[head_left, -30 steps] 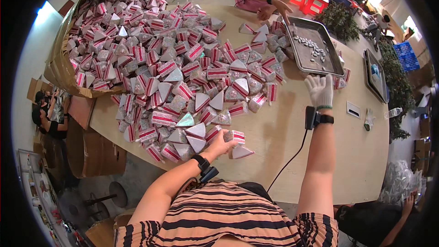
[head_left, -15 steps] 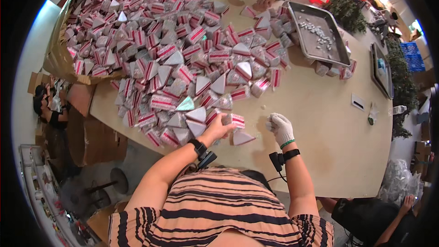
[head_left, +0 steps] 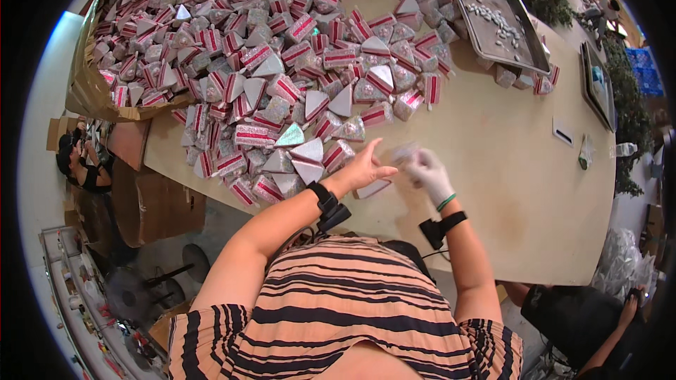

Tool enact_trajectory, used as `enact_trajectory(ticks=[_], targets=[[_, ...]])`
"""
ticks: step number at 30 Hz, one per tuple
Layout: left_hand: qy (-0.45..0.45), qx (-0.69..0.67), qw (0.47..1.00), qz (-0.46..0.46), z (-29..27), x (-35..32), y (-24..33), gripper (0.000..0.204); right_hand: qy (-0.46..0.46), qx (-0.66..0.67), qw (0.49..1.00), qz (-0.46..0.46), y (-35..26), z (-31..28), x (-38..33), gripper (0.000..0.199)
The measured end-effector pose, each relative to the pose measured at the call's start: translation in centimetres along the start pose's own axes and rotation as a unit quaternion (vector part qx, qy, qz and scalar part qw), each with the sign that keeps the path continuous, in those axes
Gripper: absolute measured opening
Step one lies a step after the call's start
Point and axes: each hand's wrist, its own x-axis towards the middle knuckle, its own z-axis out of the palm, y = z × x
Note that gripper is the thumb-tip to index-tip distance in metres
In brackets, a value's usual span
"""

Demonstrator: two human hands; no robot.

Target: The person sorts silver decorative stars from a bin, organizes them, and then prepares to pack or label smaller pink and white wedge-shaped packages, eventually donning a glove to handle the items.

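Observation:
My left hand is bare and open, thumb and fingers apart, above the table beside the pile of cake-slice ornaments. These are wedges with silvery glitter and pink-red stripes, many in clear wrap. Under the left hand, one wedge lies on the tabletop, partly covered. Just to the right, my right hand wears a white glove with a green cuff, its fingers closed. A greyish, motion-smeared shape shows at its fingertips, too blurred to name.
A large cardboard box on its side spills wedges from the left. A metal tray with small white pieces rests on wedges at the far right. Beyond it lie a second tray and a small white card. Other people's hands show at the far edge.
My left hand has let go of the striped wedge it held and its fingers have spread. My gloved right hand has moved up and slightly left, a blurred shape now at its fingertips.

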Motion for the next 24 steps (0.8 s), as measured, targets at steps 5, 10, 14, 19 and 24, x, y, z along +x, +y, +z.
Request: enact_trajectory(ticks=[5,10,14,19,24], targets=[[-0.015,0.411,0.892,0.19,0.3,-0.8,-1.0,0.086,0.303,0.158,0.936,0.088,1.0,-6.4,-0.4,0.05],[-0.034,0.478,0.858,0.187,0.8,-0.8,-4.1,0.063,0.255,-0.292,0.902,-0.189,6.2,-3.7,-0.6,0.038],[-0.057,0.391,0.916,0.072,1.8,2.0,-2.5,0.055,0.111,-0.466,0.864,-0.157,6.5,-0.7,-1.1,0.015],[-0.072,0.201,0.976,0.042,4.8,7.3,3.9,0.064,0.118,-0.466,0.871,-0.102,6.7,-0.7,-1.1,0.015],[-0.067,0.314,0.909,0.266,6.1,14.5,10.9,0.06,0.147,-0.309,0.937,-0.073,9.8,-2.8,-3.8,0.017]])
